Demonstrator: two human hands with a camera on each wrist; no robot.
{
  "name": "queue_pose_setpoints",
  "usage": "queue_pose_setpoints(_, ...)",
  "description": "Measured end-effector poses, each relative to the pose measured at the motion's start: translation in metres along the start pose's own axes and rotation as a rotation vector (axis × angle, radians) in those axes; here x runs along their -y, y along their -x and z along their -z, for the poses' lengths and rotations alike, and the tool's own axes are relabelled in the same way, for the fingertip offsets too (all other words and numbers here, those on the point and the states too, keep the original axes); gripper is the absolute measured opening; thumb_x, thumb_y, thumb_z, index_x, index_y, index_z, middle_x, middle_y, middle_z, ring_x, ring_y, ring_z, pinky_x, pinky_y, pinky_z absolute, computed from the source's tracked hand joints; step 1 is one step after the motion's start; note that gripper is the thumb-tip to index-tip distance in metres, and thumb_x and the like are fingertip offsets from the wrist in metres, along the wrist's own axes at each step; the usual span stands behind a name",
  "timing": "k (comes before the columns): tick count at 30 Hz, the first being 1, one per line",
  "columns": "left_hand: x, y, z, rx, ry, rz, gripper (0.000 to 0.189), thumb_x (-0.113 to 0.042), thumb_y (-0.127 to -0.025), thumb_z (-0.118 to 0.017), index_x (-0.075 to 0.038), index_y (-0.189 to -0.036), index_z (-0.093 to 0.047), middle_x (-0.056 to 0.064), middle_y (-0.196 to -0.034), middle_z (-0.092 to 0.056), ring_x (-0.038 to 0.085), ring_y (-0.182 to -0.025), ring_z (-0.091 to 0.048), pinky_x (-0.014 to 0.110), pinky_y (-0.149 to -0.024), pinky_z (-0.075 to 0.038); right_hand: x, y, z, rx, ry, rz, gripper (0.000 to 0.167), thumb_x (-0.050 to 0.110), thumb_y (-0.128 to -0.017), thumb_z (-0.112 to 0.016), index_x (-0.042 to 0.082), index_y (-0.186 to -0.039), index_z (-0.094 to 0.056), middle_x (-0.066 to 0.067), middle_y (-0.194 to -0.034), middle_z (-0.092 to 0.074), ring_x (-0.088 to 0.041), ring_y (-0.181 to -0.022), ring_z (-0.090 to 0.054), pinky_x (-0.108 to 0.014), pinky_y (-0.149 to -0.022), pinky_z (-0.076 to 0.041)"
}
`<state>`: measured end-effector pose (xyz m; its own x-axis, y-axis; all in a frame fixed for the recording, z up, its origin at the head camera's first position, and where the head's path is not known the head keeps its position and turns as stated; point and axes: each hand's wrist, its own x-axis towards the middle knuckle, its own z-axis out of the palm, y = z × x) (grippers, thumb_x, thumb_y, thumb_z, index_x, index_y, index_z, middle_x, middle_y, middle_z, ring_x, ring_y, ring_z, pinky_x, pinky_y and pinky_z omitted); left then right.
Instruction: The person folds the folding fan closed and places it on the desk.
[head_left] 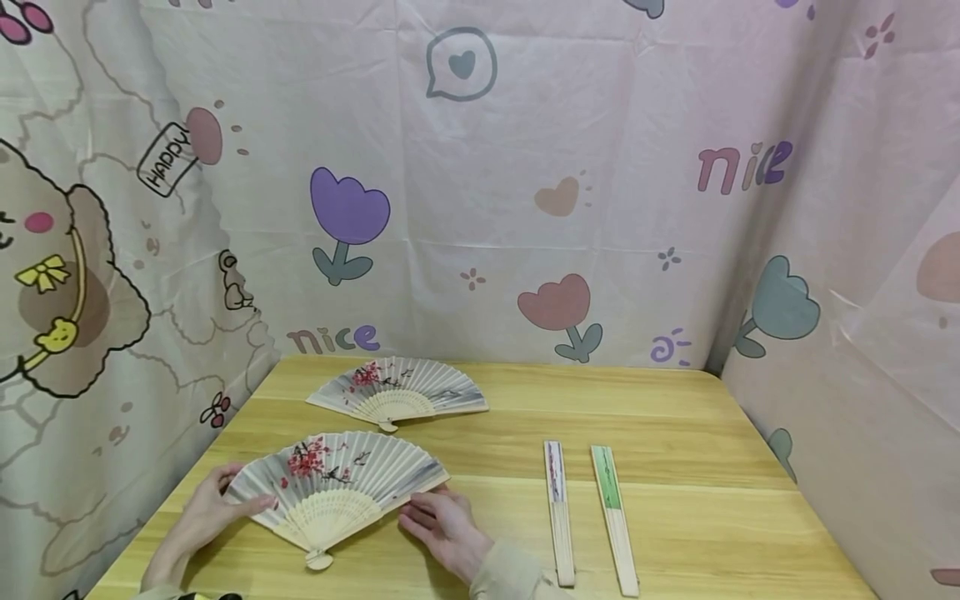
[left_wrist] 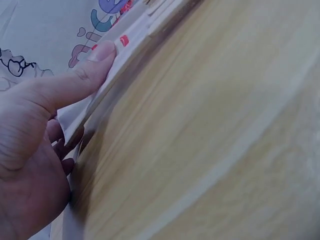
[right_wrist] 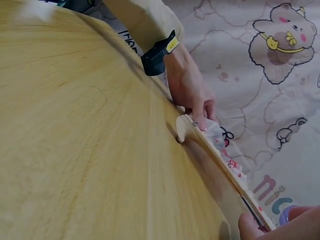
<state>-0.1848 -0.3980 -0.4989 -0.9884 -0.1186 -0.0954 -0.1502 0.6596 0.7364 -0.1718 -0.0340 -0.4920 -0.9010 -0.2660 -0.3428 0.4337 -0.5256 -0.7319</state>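
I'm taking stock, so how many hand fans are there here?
4: the front spread fan at left, the rear spread fan beyond it, and, at right, a pale folded fan beside a green folded fan. None looks hidden.

Wooden table (head_left: 690,433), pale curtains (head_left: 465,150), printed tulips (head_left: 349,212)

1. Near fan (head_left: 337,483): thin, pleated, matt leaf (head_left: 375,467), paper or cloth, cannot tell which; smooth wooden ribs (head_left: 328,514).
2. Far fan (head_left: 397,392): similar matt leaf, wooden ribs.
3. Folded fans (head_left: 559,517): smooth wood.
4. Table (head_left: 712,508): smooth wood grain, faintly glossy.
5. Curtain (head_left: 465,167): creased cloth.
6. Sleeve (head_left: 512,573): matt cloth.
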Motion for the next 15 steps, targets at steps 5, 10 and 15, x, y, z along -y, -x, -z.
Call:
queue_pose_setpoints(5, -0.0018, -0.0002, 0.0016, -0.005, 0.030, -0.003, 0.101, -0.030, -0.087, -0.080, 0.021, -0.146, -0.016, 0.044, -0.145, -0.034, 0.047, -0.127, -0.046, 0.025, -0.095, -0.052, 0.0000, -0.0024, 0.0010, -0.010, 0.002, -0.003, 0.023, -0.001, -0.094, -0.061, -0.006, -0.116, -0.056, -0.004, -0.086, -0.064, -0.015, -0.084, -0.065, -0.038, -0.097, -0.062)
queue_pose_setpoints(10, -0.0037, 0.0003, 0.0016, -0.016, 0.056, -0.010, 0.096, -0.029, -0.088, -0.080, 0.019, -0.146, -0.020, 0.043, -0.143, -0.039, -0.002, -0.098, -0.055, 0.003, -0.077, -0.044, 0.0019, -0.0026, 0.0022, -0.011, -0.002, -0.009, 0.026, 0.001, -0.096, -0.062, -0.008, -0.119, -0.056, -0.004, -0.089, -0.065, -0.015, -0.086, -0.064, -0.037, -0.098, -0.062)
queue_pose_setpoints(15, -0.0046, 0.0014, 0.0004, -0.046, 0.091, -0.054, 0.086, -0.023, -0.089, -0.078, 0.017, -0.144, -0.025, 0.040, -0.137, -0.048, -0.017, -0.086, -0.048, 0.004, -0.076, -0.046, 0.0026, -0.0048, 0.0032, -0.018, -0.026, 0.007, 0.022, 0.000, -0.095, -0.063, -0.007, -0.116, -0.058, -0.006, -0.090, -0.067, -0.016, -0.086, -0.065, -0.035, -0.096, -0.063)
